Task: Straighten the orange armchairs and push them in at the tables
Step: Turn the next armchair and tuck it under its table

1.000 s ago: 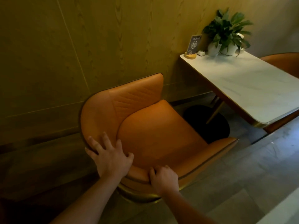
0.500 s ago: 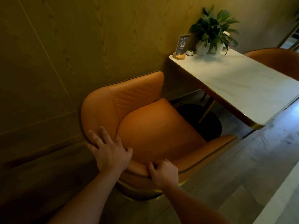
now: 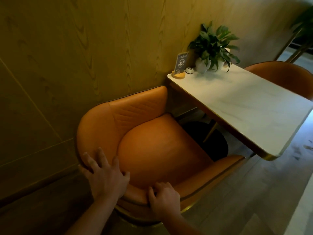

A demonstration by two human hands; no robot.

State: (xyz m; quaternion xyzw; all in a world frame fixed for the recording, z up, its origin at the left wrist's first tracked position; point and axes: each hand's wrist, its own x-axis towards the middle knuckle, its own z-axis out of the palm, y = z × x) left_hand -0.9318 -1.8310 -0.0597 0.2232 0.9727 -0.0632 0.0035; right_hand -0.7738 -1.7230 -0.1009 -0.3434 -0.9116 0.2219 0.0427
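Now your left hand (image 3: pixel 105 178) fingers spread on the orange armchair (image 3: pixel 157 146), right hand (image 3: pixel 165 198) curled over its rim, beyond your fingers white pots (image 3: pixel 202 66) holding plants (image 3: pixel 214 43).

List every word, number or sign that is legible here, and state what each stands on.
"A12": in a circle on the dark table sign, which stands in a round wooden base at the wall end of the white table.
A short line of characters above that circle, same sign: too small to read.
Call button and orange armchair: no text visible.
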